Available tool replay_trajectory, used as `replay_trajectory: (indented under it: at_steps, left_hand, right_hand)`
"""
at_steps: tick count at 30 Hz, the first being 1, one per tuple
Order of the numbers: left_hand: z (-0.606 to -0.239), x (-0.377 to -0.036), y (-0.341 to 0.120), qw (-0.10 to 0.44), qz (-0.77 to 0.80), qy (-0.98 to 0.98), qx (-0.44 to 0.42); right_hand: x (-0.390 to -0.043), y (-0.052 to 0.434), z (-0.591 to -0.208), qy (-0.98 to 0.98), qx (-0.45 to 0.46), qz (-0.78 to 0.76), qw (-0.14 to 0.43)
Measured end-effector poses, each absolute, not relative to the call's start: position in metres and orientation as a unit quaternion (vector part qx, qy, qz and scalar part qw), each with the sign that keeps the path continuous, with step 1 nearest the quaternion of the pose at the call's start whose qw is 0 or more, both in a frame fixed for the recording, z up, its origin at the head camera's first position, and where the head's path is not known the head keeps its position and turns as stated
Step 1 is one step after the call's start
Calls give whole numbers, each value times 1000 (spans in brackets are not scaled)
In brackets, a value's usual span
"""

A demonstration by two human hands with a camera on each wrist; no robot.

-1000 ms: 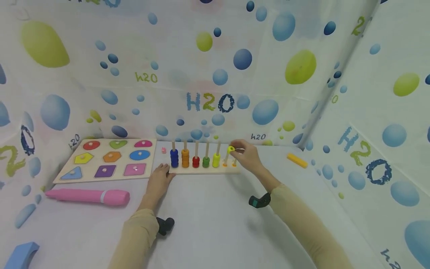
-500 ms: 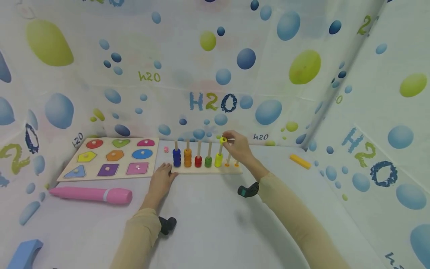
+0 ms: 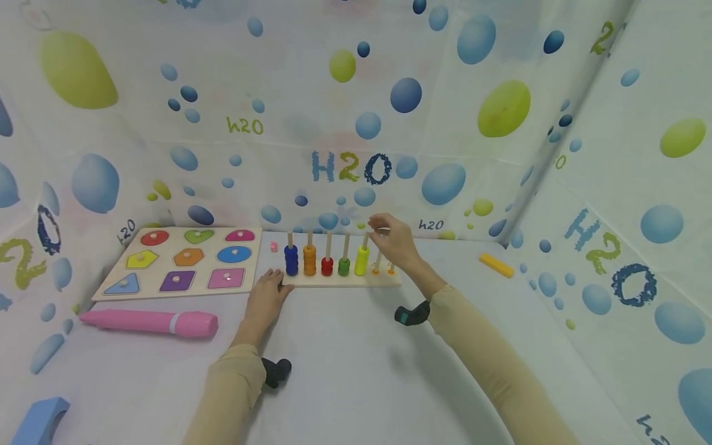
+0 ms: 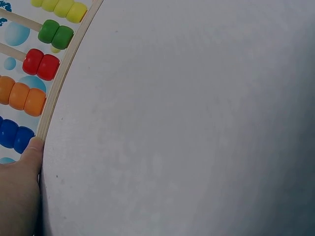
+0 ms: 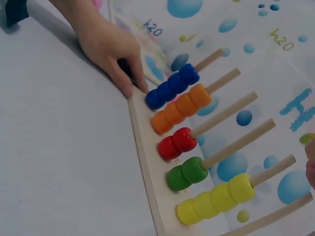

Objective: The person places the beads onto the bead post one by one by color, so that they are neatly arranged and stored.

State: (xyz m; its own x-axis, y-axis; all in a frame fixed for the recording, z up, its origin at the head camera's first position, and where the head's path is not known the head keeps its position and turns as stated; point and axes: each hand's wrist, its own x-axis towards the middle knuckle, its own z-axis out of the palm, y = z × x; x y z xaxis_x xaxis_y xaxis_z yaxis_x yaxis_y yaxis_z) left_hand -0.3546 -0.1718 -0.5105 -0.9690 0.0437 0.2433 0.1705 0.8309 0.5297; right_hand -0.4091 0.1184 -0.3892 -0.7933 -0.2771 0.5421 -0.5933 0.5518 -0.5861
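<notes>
My left hand (image 3: pixel 266 301) lay on the table (image 3: pixel 356 371) with its fingers pressed against the left end of the peg board (image 3: pixel 339 281), the thumb touching the board's edge just beside the blue beads (image 3: pixel 291 260); the fingers were fairly straight and gripped nothing. My right hand (image 3: pixel 396 242) hovered by the top of the fifth peg (image 3: pixel 365 241), above the yellow beads (image 3: pixel 361 261), with the fingertips drawn close together. I could not tell whether they pinched anything, since the wrist view showed only a sliver of that hand at its right edge. The board stood near the back wall, its pegs upright. From left to right the stacks ran blue, orange beads (image 3: pixel 309 260), red beads (image 3: pixel 327 266), green beads (image 3: pixel 344 267) and yellow. The right wrist view showed four blue, four orange, two red, two green and four yellow, each stack seated at the base of its peg. Two more pegs stood to the right of the yellow stack, with only something small and orange at their feet. Left of the board, just beside it, lay a shape puzzle (image 3: pixel 183 262), and in front of that a pink marker (image 3: pixel 149 322). A yellow block (image 3: pixel 495 264) lay well apart on the right, near the side wall, and a blue piece (image 3: pixel 34 422) sat at the near left corner.
</notes>
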Motion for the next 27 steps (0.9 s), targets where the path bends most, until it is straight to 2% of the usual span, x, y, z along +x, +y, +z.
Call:
replay_trajectory:
  at_steps: [7,11,18,22,27]
  left_hand:
    - [-508,-353,-171,102,-286,-951,-56]
    - [-507,-352,-171,92,-290,-951,-52]
    - [-509,-353,-172,106,-288,-950,-55]
    - [-510,-353,-171,101,-285,-951,-59]
    - [-509,-352,-171,102,-284,-952,-59]
  right_hand:
    - [-403,135,-395,-852,247,426,178]
    - [-394,151,-403,-859,218,439,151]
    - [-377,192,-425,-861,206,453,102]
    - [-360,220,-436,-865,192,457,72]
    - [-322,247,-431,-873,189,446,45]
